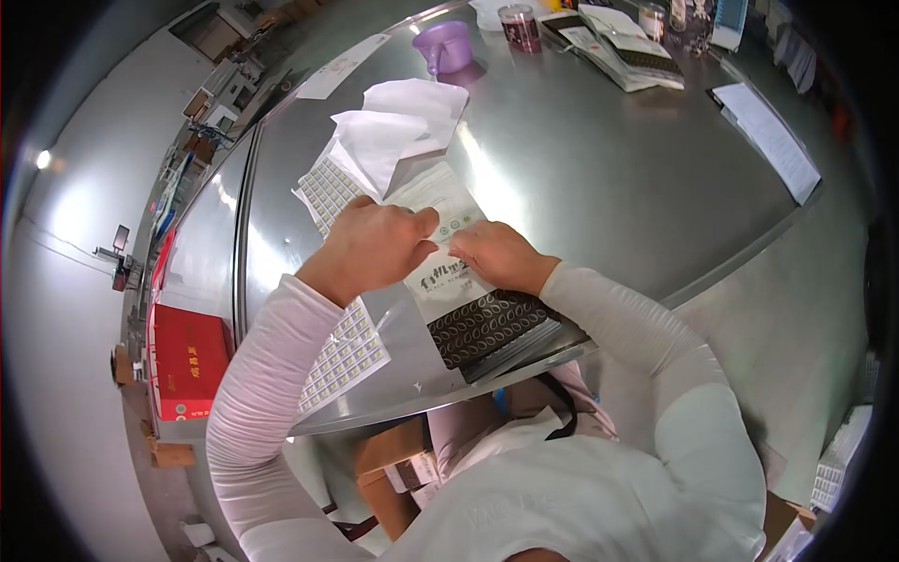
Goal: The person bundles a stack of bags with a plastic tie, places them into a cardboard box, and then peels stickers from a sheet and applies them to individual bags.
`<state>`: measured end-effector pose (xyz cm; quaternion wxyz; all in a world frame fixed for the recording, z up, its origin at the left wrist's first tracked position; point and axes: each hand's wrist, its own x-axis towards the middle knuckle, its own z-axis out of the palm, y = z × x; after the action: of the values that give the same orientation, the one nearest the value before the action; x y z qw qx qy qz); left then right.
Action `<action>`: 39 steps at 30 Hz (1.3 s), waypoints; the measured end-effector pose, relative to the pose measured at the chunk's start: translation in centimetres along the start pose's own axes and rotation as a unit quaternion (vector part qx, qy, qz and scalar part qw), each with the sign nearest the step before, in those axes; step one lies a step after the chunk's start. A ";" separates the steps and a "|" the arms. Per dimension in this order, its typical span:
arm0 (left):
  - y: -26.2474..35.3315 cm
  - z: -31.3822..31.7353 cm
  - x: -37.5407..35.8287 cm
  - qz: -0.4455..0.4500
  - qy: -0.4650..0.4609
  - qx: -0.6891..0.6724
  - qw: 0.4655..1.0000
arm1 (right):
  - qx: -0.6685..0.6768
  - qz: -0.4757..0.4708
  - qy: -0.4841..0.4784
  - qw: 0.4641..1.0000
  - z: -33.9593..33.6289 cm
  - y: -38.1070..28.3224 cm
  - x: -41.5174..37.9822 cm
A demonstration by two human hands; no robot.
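A printed packaging pouch (440,286), white above and black with a bean pattern below, lies on top of a stack of similar pouches at the table's near edge. My left hand (382,242) is over the pouch's left side, fingers curled and thumb close to the index finger. Facing it, my right hand (501,255) has its fingers bent in over the pouch's right side. Anything small between either hand's fingertips is too hard to make out. A sheet of small labels in a grid (346,356) lies partly under my left forearm.
White backing papers (403,117) lie crumpled beyond my hands. A purple plastic dipper (444,47), a jar with a dark red label (520,28) and more pouches (632,51) stand along the far side. A clipboard with papers (768,140) is at the right edge; a red box (192,361) sits left.
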<state>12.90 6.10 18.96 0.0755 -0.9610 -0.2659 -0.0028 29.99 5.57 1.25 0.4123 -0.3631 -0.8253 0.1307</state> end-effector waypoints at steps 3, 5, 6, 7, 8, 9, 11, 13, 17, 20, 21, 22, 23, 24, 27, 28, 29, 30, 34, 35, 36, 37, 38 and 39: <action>-1.8 0.4 -0.6 -0.025 -0.034 0.003 0.999 | 0.009 0.031 -0.037 0.999 -0.4 -0.6 0.0; -4.1 2.3 -2.0 -0.082 -0.054 -0.030 0.995 | -0.001 0.033 -0.050 0.998 -0.7 -0.6 0.2; -4.8 2.8 -2.9 -0.143 -0.093 -0.037 0.985 | -0.011 0.028 -0.050 0.998 -0.6 -0.6 0.2; -5.5 3.2 -3.5 -0.170 -0.103 -0.082 0.977 | -0.021 0.022 -0.050 0.998 -0.4 -0.5 0.1; -6.1 3.6 -4.1 -0.198 -0.112 -0.127 0.965 | -0.031 0.016 -0.052 0.998 -0.4 -0.4 0.2; -6.2 3.4 -4.1 -0.226 -0.119 -0.174 0.951 | -0.041 0.016 -0.052 0.998 -0.5 -0.4 0.4; -8.0 2.2 -3.3 -0.187 0.003 -0.143 0.972 | -0.056 0.017 -0.063 0.996 -0.3 -0.6 0.2; -10.8 -5.0 -1.2 -0.047 0.175 -0.073 0.981 | -0.040 0.031 -0.071 0.996 -0.8 -0.9 0.3; -7.1 -16.1 2.0 -0.073 0.404 0.077 0.909 | -0.022 0.062 -0.088 0.994 -0.4 -0.5 0.5; -4.4 -17.5 2.8 -0.003 0.424 0.100 0.900 | 0.069 0.114 -0.044 0.990 -1.7 -1.3 0.5; -2.3 -17.3 3.3 -0.025 0.404 0.074 0.911 | 0.111 0.135 -0.038 0.984 -2.2 -1.7 0.7; 0.5 -16.7 3.8 -0.049 0.385 0.047 0.921 | 0.167 0.131 0.004 0.977 -2.6 -2.0 1.2; 2.1 -16.3 4.0 -0.073 0.364 0.018 0.928 | 0.224 0.128 0.044 0.965 -3.1 -2.4 1.6; 2.3 -16.3 4.1 -0.086 0.346 0.006 0.934 | 0.279 0.126 0.083 0.948 -3.8 -2.8 2.0; 2.1 -15.9 3.9 -0.114 0.311 -0.016 0.943 | 0.418 0.216 0.146 0.870 -10.1 -6.1 3.3; 1.9 -15.7 3.6 -0.117 0.316 -0.008 0.942 | 0.420 0.193 0.234 0.856 -11.5 -6.7 3.6; 1.5 -15.4 3.3 -0.118 0.320 0.001 0.940 | 0.493 0.155 0.214 0.829 -13.6 -5.4 3.7; 0.2 -14.7 2.6 -0.121 0.313 0.031 0.941 | 0.563 0.116 0.191 0.795 -16.0 -3.9 3.3; -5.6 -9.5 -2.5 -0.167 0.266 0.072 0.947 | 0.535 0.221 0.310 0.754 -21.5 -2.4 2.1; -6.4 -8.1 -4.1 -0.185 0.249 0.064 0.949 | 0.534 0.226 0.317 0.750 -22.5 -1.1 1.5; -7.5 -6.4 -5.7 -0.219 0.212 0.038 0.952 | 0.534 0.231 0.324 0.746 -23.5 0.1 0.8; -8.3 -4.7 -7.2 -0.251 0.174 0.013 0.952 | 0.534 0.233 0.332 0.742 -24.5 1.3 0.4; -8.8 -3.2 -8.4 -0.292 0.129 0.005 0.948 | 0.539 0.230 0.337 0.737 -25.6 2.4 0.0; -8.9 -1.8 -9.4 -0.330 0.083 -0.003 0.940 | 0.544 0.227 0.342 0.732 -26.7 3.3 -0.4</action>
<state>0.29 8.60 21.61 0.0895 -0.8160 -0.5608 -0.1079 52.47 5.39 16.07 0.7521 -0.2733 -0.3090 0.5139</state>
